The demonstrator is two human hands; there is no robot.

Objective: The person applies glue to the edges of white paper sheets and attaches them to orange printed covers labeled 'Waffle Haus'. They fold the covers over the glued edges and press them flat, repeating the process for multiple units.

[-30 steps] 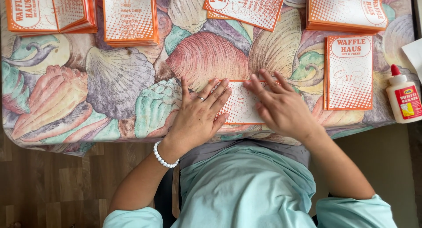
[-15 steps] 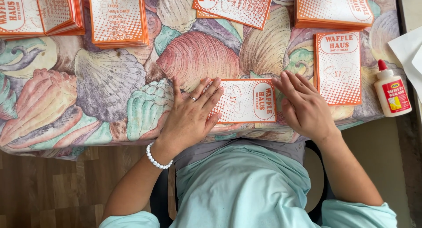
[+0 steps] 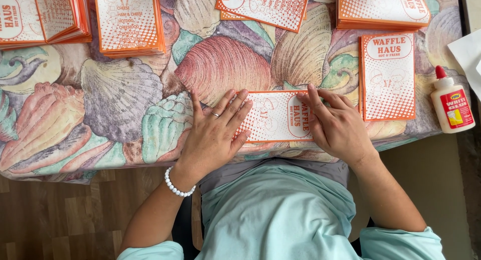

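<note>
Both hands lie flat, fingers spread: left hand (image 3: 216,131) and right hand (image 3: 336,125) press each end of a flat orange-and-white paper sleeve (image 3: 275,117) on the shell-patterned desk (image 3: 120,99). Beyond, 5 matching stacks (image 3: 129,20); glue bottle (image 3: 452,107) right.

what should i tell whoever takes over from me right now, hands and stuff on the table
Left hand: flat, fingers spread, pressing the left end of the orange and white paper bag. No closed grip.
Right hand: flat on the bag's right end, fingertips along its top edge.
The bag lies flat, crosswise at the near edge of the shell-print tablecloth.
Another flat bag lies just right of the right hand, with the glue bottle, red cap on, beyond it.
Stacks of like bags line the far side.
Done: bag laid flat under both hands. Glue untouched.
</note>
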